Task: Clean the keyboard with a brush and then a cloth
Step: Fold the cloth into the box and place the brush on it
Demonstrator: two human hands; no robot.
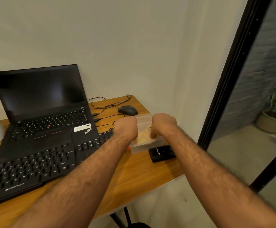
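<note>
1. Both hands reached into a clear plastic container point(148, 143) at the desk's point(139, 171) right end, the left hand point(125, 127) over its near-left rim and the right hand point(163, 124) with fingers dipped toward a pale cloth point(142, 137) inside; neither grip could be made out.
2. The container sat beside the desk edge, touching a small black box point(162, 153); a careless tug likely risked tipping either off.
3. The black keyboard point(40, 167) lay left of the container, its long axis running from near-left to far-right, toward the mouse point(127, 110).
</note>
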